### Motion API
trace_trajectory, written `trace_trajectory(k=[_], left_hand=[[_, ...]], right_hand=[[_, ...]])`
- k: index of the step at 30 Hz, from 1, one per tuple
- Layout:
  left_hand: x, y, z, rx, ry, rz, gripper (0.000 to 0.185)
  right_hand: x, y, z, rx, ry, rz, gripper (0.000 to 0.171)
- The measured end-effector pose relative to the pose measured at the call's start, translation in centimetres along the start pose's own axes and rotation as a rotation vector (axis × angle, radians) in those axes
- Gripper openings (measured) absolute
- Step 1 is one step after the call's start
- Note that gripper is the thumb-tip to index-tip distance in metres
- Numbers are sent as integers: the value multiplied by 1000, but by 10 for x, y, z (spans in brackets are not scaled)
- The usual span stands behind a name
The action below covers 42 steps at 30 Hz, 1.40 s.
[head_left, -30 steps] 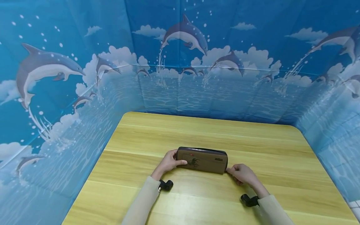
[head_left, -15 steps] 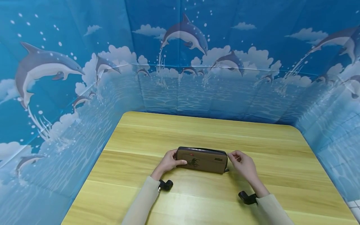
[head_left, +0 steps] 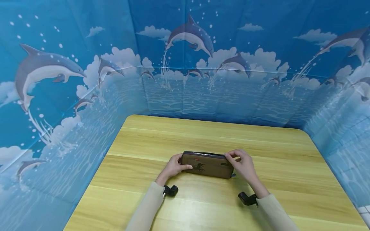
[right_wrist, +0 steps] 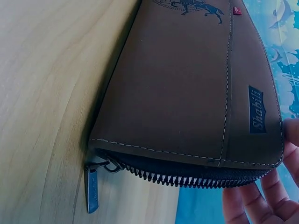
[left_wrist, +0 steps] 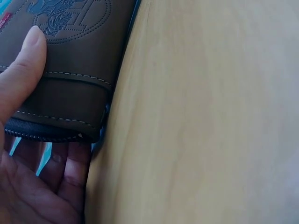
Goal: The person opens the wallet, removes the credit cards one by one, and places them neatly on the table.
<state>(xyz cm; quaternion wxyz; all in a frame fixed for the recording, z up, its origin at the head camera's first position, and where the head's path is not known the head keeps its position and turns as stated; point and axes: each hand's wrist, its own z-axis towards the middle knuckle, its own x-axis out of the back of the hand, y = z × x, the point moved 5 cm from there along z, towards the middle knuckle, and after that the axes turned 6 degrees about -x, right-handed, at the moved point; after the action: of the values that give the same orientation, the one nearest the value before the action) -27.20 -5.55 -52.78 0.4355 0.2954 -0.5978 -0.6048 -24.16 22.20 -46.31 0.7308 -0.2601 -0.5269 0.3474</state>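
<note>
- Brown leather zip-around wallet (head_left: 207, 164) with a stamped horse emblem stands on its long edge near the middle of the light wooden table (head_left: 202, 134), between the two hands.
- Left hand (head_left: 172, 166) grasps the left end of the wallet: the thumb lies on the front face and the fingers (left_wrist: 70, 172) curl round behind it. This grip looks the same as one second ago.
- Right hand (head_left: 243, 164) has changed place. One second ago it was low at the right bottom corner; half a second ago it rose beside the right end; now it rests over the top right corner, fingertips (right_wrist: 261, 200) on the zipper edge behind the wallet. Whether it pinches something there, the pictures cannot tell.
- Small metal zipper pull (right_wrist: 92, 186) hangs free at the lower right corner, and the zipper looks closed, so the hand seems only to steady or feel the top edge.
- Blue dolphin-printed curtain (head_left: 185, 64) surrounds the far sides of the table.
</note>
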Motion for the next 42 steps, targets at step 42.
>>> trace_trajectory(k=[42], left_hand=[[1,-25,1,-64,27,121,52]], right_hand=[[-1,12,-9,-143,-288,107,35]])
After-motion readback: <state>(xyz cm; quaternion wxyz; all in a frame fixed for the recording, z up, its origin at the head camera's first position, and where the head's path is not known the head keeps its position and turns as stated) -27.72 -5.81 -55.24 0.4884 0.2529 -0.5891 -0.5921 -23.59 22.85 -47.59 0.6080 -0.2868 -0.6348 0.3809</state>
